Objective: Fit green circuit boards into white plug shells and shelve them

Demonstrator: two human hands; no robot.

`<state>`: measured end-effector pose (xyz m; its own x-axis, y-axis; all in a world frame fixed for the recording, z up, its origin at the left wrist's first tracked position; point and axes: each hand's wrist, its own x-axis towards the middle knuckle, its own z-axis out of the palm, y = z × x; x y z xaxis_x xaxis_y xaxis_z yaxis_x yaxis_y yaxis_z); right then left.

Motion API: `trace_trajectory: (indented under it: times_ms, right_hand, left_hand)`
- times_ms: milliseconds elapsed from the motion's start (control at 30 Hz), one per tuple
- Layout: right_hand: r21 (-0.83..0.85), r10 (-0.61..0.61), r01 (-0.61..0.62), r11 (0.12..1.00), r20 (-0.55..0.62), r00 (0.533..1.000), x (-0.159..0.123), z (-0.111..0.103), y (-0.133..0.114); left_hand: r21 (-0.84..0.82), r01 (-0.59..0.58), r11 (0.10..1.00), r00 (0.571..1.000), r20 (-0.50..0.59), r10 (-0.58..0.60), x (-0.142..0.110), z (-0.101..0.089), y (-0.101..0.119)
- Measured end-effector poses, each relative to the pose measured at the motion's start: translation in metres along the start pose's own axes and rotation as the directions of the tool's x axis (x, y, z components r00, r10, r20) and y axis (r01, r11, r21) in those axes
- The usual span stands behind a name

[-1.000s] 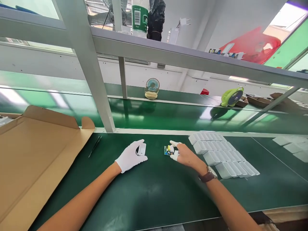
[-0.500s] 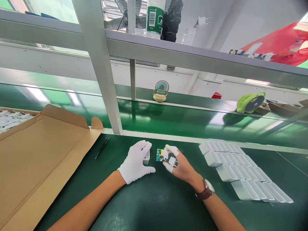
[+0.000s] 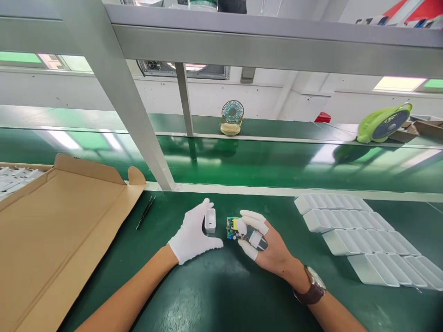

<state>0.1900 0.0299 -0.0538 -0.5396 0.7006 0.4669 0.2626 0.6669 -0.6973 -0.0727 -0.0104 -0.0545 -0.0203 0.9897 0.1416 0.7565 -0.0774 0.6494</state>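
My left hand [image 3: 194, 233], in a white glove, lies open on the table with thumb and fingers spread. Between them stands a small white plastic housing [image 3: 210, 221], its open side facing up; the fingers are right beside it, and I cannot tell whether they touch it. To its right, my right hand [image 3: 268, 242], with white finger covers, grips a small circuit board [image 3: 232, 228] by thumb and fingertips. The board carries a yellow part and white parts. A white block [image 3: 255, 239] shows under the right palm; whether it is joined to the board is unclear.
Black tweezers [image 3: 146, 212] lie left of my left hand, beside an open cardboard box [image 3: 86, 207]. Rows of white divided trays [image 3: 349, 242] stand at the right. A grey frame post [image 3: 138, 124] rises beyond the table, with a small fan [image 3: 231, 115] behind.
My view has tilted down. The left hand has opened away from the white housing, which now shows more fully. The right hand's fingers have shifted slightly, still on the circuit board.
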Motion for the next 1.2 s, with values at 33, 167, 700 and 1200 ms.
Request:
trace_trajectory:
  times_ms: [33, 167, 700, 1200]
  right_hand:
    - [-0.01, -0.021, 0.021, 1.0, -0.007, 1.0, 0.0, -0.001, 0.0]
    - [-0.034, 0.012, -0.012, 0.999, 0.0, 1.0, -0.001, -0.001, -0.001]
    - [-0.104, -0.235, 0.241, 0.965, 0.064, 0.97, -0.004, 0.007, -0.011]
    - [-0.17, -0.113, 0.148, 0.974, 0.201, 0.973, -0.003, 0.005, -0.016]
  left_hand:
    - [-0.021, 0.004, 1.0, 1.0, 0.025, -0.004, 0.002, 0.001, -0.003]
    - [-0.093, -0.087, 0.992, 0.996, 0.008, 0.088, 0.003, 0.011, -0.002]
    - [0.072, -0.313, 0.947, 0.95, 0.024, 0.312, -0.003, 0.022, 0.02]
    - [0.015, -0.36, 0.933, 0.933, 0.018, 0.36, -0.004, 0.034, 0.006]
